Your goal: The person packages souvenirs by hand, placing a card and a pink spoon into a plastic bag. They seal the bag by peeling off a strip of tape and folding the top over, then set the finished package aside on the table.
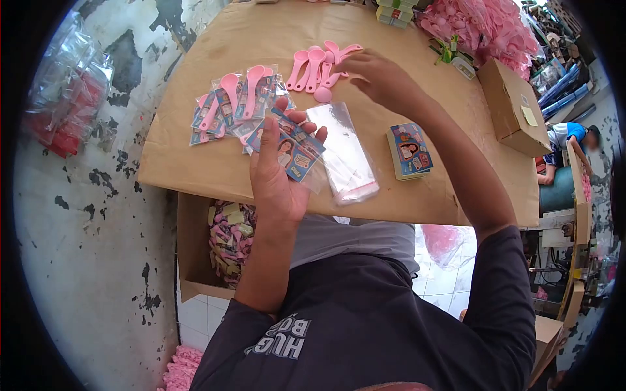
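Observation:
My left hand (280, 186) grips a blue printed card (295, 151) in a clear plastic sleeve, thumb in front and fingers behind. Over the loose pink scoops (314, 67) at the table's middle, my right hand (378, 78) reaches with its fingers stretched out and thumb apart, fingertips right at a scoop handle. To the left lie several bagged cards (225, 107) with pink scoops on them. A stack of clear plastic bags (345, 150) lies beside my left hand. Right of these bags stands a stack of printed cards (411, 151).
A cardboard box (515, 107) stands at the table's right edge, near a heap of bagged pink scoops (479, 29). Under the table is an open box (194, 260) of small wrapped pieces. Plastic bags (68, 85) hang on the left wall. Another person (566, 137) sits at far right.

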The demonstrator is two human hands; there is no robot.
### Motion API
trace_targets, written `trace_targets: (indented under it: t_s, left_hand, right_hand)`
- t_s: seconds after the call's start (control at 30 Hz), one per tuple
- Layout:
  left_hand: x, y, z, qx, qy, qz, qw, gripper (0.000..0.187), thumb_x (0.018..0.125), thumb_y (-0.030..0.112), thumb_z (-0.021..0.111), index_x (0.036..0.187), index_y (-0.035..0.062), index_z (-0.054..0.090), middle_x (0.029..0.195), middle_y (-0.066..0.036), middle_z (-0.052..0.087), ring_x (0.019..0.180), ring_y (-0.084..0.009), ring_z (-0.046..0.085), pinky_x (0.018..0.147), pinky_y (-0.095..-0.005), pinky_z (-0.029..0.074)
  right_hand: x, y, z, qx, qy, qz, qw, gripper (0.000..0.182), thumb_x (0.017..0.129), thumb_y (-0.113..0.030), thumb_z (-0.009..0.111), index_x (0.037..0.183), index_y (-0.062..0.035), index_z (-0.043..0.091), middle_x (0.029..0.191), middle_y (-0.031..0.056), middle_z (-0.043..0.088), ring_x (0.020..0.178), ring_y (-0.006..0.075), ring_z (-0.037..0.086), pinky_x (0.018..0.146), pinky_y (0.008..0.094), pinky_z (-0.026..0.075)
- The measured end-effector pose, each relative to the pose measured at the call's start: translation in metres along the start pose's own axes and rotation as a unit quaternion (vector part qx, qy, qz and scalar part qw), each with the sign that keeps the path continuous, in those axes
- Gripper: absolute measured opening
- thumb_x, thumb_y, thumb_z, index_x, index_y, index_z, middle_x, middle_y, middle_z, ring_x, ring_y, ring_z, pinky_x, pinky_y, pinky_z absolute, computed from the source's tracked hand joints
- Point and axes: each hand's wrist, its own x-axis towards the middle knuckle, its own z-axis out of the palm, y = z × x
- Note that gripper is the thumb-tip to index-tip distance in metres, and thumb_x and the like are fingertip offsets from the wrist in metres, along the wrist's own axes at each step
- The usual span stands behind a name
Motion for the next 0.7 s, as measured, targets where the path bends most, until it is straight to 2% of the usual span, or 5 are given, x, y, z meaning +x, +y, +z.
trace_targets:
  t_s: [0.1,0.33,0.57,0.63,0.7]
  left_hand:
    - [-0.002,-0.002,0.001,0.003,-0.014,0.002,1.000,0.045,0.107,0.035,0.059,0.140,0.0048,0.051,0.114,-0.008,0.065,0.103,-0.0171,0.065,0.103,-0.0425,0.053]
    - [0.001,-0.008,0.004,-0.003,-0.009,0.013,1.000,0.046,0.106,0.035,0.060,0.138,0.0037,0.052,0.110,-0.008,0.065,0.100,-0.0171,0.064,0.104,-0.0418,0.053]
    - [0.007,-0.014,0.007,0.008,-0.006,0.102,0.995,0.046,0.106,0.036,0.059,0.138,0.0036,0.051,0.108,-0.008,0.065,0.098,-0.0182,0.065,0.102,-0.0432,0.055]
    - [0.009,-0.012,0.006,0.012,0.003,0.128,0.992,0.047,0.106,0.038,0.059,0.138,0.0041,0.052,0.108,-0.007,0.066,0.098,-0.0184,0.066,0.098,-0.0443,0.057]
    - [0.013,-0.010,0.004,-0.002,-0.008,0.145,0.989,0.047,0.108,0.037,0.055,0.140,0.0027,0.051,0.111,-0.008,0.064,0.102,-0.0191,0.063,0.107,-0.0428,0.051]
  right_hand:
    - [0.013,0.001,0.021,-0.058,-0.089,-0.070,0.992,0.026,0.088,-0.008,0.068,0.114,-0.0112,0.070,0.115,0.0033,0.068,0.112,0.0280,0.062,0.093,0.0418,0.052]
    - [0.003,0.000,0.025,-0.062,-0.086,-0.085,0.991,0.023,0.087,-0.008,0.067,0.110,-0.0109,0.068,0.111,0.0039,0.065,0.105,0.0262,0.064,0.084,0.0396,0.055]
    - [-0.034,-0.018,-0.045,0.044,0.056,0.139,0.988,0.018,0.094,-0.009,0.065,0.111,-0.0058,0.064,0.101,0.0085,0.066,0.083,0.0241,0.069,0.074,0.0353,0.056]
    - [-0.054,-0.037,-0.069,0.093,0.156,0.207,0.961,0.016,0.096,-0.010,0.065,0.111,-0.0038,0.063,0.099,0.0073,0.067,0.082,0.0182,0.070,0.071,0.0302,0.055]
    - [-0.077,-0.062,-0.092,0.296,0.202,0.310,0.881,0.016,0.098,-0.011,0.067,0.109,-0.0001,0.062,0.102,0.0077,0.067,0.087,0.0152,0.070,0.071,0.0279,0.055]
